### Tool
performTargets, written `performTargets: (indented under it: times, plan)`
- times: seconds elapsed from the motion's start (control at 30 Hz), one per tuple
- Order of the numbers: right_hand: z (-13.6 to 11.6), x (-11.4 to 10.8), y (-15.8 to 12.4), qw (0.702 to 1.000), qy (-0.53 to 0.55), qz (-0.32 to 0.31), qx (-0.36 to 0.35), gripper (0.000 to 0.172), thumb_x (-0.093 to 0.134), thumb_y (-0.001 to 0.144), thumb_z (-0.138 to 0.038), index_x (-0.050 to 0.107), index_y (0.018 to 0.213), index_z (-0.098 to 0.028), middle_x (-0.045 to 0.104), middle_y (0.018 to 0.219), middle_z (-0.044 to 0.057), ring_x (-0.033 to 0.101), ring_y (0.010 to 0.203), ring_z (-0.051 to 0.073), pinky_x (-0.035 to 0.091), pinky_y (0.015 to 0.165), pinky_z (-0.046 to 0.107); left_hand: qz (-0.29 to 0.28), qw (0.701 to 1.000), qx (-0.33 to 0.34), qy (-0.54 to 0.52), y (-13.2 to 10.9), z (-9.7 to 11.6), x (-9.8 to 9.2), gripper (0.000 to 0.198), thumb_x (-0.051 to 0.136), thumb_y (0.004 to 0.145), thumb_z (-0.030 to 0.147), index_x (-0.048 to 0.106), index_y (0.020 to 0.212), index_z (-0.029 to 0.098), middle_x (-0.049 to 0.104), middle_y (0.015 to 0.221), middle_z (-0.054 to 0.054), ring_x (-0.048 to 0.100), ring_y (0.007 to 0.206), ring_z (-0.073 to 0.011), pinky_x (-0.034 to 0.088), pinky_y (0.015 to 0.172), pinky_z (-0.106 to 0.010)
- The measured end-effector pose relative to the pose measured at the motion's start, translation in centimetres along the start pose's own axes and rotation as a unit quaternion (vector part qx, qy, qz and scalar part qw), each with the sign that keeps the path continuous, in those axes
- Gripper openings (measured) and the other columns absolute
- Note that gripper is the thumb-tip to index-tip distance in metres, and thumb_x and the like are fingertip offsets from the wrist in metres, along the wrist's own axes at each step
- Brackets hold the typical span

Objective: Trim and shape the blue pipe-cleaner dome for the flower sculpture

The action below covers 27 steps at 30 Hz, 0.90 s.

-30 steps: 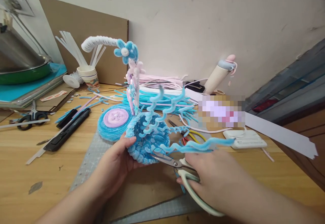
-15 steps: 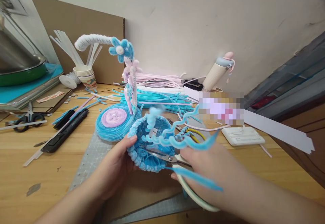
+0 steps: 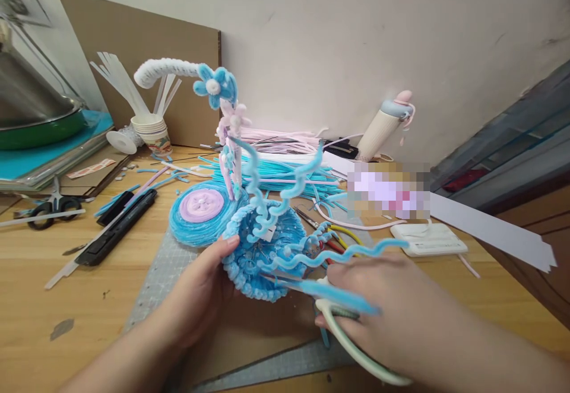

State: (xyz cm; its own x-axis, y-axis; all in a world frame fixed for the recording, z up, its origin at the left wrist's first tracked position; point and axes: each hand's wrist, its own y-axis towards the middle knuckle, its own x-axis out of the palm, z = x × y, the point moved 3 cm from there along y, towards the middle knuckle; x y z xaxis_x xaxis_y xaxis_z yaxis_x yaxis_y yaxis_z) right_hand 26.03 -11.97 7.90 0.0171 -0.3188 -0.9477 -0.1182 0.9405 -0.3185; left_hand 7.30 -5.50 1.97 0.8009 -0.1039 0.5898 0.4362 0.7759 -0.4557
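Note:
My left hand (image 3: 209, 283) grips the left edge of a round, hollow blue pipe-cleaner basket (image 3: 249, 292), thumb on its braided rim. Its open side faces me, and a small white tag (image 3: 268, 233) shows inside. Wavy blue pipe cleaners (image 3: 338, 257) stick out from it. My right hand (image 3: 383, 304) is closed around scissors (image 3: 345, 336) with pale handles. Their blades reach into the lower part of the basket, partly hidden by a straight blue strand. Behind stands a blue pipe-cleaner disc (image 3: 182, 224) with a pink centre, beside a white curved stem (image 3: 169, 67) bearing flowers.
Bundles of blue pipe cleaners (image 3: 280, 173) lie behind the basket, near yellow-handled pliers (image 3: 347, 235). Black scissors (image 3: 56, 206) and a black glue gun or similar long tool (image 3: 118, 230) lie left. Paper cups (image 3: 154, 132), a bottle (image 3: 385, 129) and a white device (image 3: 434, 240) stand around.
The scissors and my right hand have shifted slightly down and right. The wavy strands have swung: two now point upward, one stretches right. My left hand keeps its hold on the basket.

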Motion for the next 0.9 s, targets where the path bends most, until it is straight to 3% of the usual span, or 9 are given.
performTargets:
  times: [0.07, 0.17, 0.37, 0.53, 0.73, 0.9]
  plan:
    - [-0.2, 0.1, 0.1, 1.0, -0.01, -0.022, -0.004, 0.021, 0.059, 0.077, -0.044, 0.069, 0.079, -0.026, 0.074, 0.083, 0.005, 0.068, 0.079, 0.029, 0.045, 0.071, 0.039, -0.003, 1.0, 0.004, 0.005, 0.0, -0.1, -0.1, 0.055, 0.056, 0.084, 0.026, 0.045, 0.137, 0.018, 0.071, 0.11, -0.011, 0.07, 0.09, -0.0285, 0.056, 0.057, -0.028]
    - [-0.7, 0.2, 0.2, 0.999, -0.016, -0.043, -0.023, 0.022, 0.055, 0.08, -0.041, 0.071, 0.082, -0.027, 0.075, 0.084, 0.007, 0.068, 0.081, 0.03, 0.045, 0.068, 0.037, -0.01, 1.0, 0.006, 0.017, 0.1, -0.2, -0.1, 0.057, 0.058, 0.084, 0.028, 0.043, 0.138, 0.02, 0.07, 0.113, -0.009, 0.068, 0.095, -0.0294, 0.058, 0.067, -0.033]
    - [-0.8, 0.4, 0.4, 1.0, 0.006, -0.016, -0.015, 0.021, 0.056, 0.08, -0.042, 0.069, 0.079, -0.026, 0.073, 0.08, 0.005, 0.068, 0.074, 0.026, 0.044, 0.066, 0.034, -0.029, 0.999, 0.014, 0.021, 0.1, -0.5, -0.2, 0.056, 0.06, 0.084, 0.028, 0.045, 0.138, 0.021, 0.07, 0.114, -0.008, 0.065, 0.103, -0.0287, 0.055, 0.084, -0.036]
    - [-0.6, 0.2, 0.5, 0.997, 0.072, -0.036, -0.001, 0.023, 0.059, 0.078, -0.048, 0.071, 0.078, -0.028, 0.074, 0.083, 0.004, 0.067, 0.078, 0.024, 0.045, 0.067, 0.031, -0.015, 0.999, 0.016, 0.028, 0.0, -0.5, -0.5, 0.058, 0.061, 0.083, 0.029, 0.044, 0.138, 0.023, 0.069, 0.116, -0.008, 0.065, 0.103, -0.0288, 0.055, 0.081, -0.036]
    - [-0.7, 0.8, 0.7, 0.997, 0.063, -0.042, -0.008, 0.023, 0.061, 0.077, -0.049, 0.071, 0.078, -0.028, 0.074, 0.084, 0.003, 0.067, 0.08, 0.025, 0.046, 0.07, 0.033, -0.021, 0.999, 0.016, 0.035, 0.0, -0.6, -0.5, 0.057, 0.059, 0.084, 0.03, 0.042, 0.138, 0.023, 0.067, 0.118, -0.009, 0.065, 0.103, -0.0281, 0.056, 0.078, -0.035]
    - [-1.1, 1.5, 0.9, 0.999, 0.022, 0.022, -0.03, 0.024, 0.054, 0.083, -0.048, 0.071, 0.083, -0.031, 0.074, 0.084, 0.002, 0.067, 0.078, 0.026, 0.045, 0.068, 0.035, -0.016, 0.999, 0.03, 0.033, 0.1, -0.5, -0.4, 0.058, 0.057, 0.086, 0.029, 0.038, 0.14, 0.025, 0.067, 0.119, -0.007, 0.064, 0.105, -0.0269, 0.057, 0.079, -0.034]
